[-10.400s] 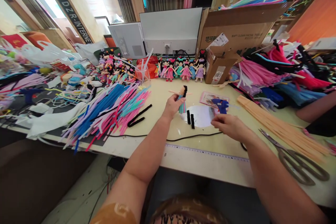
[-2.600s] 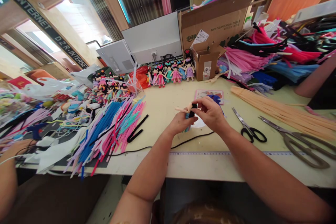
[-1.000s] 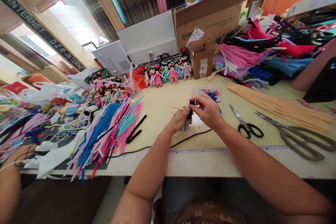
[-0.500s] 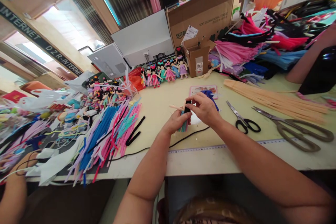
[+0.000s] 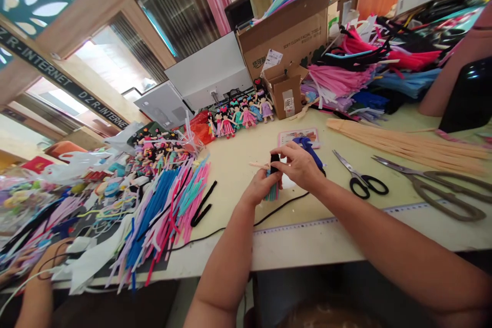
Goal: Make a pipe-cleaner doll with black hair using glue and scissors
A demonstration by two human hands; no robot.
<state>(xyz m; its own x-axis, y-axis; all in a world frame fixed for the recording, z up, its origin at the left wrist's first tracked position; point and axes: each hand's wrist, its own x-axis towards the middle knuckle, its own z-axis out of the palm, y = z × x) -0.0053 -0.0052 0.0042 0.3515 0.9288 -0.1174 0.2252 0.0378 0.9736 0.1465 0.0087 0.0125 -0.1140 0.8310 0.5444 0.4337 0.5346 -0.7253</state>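
Near the middle of the table, my left hand [image 5: 258, 187] is wrapped round a small doll [image 5: 272, 192] with a teal and pink striped lower part. Black fuzzy material [image 5: 274, 163] covers the doll's upper end, and my right hand [image 5: 299, 164] pinches it between thumb and fingers. A pale peach strip [image 5: 260, 165] sticks out to the left of the doll. Just behind my right hand lies a blue glue gun [image 5: 310, 151], partly hidden by it. A bent black pipe cleaner [image 5: 203, 205] rests to the left of my hands.
Two pairs of scissors [image 5: 359, 174] and peach pipe cleaners [image 5: 403, 146] lie at the right. Finished dolls [image 5: 246, 115] stand at the back by a cardboard box [image 5: 286, 93]. Colourful pipe cleaners [image 5: 154, 220] spread at the left, near another person's arm [image 5: 40, 282]. A black cord [image 5: 269, 215] crosses the front.
The camera view has tilted and shifted a little. Both hands keep their hold on the doll and the black material, with only slight finger movement.
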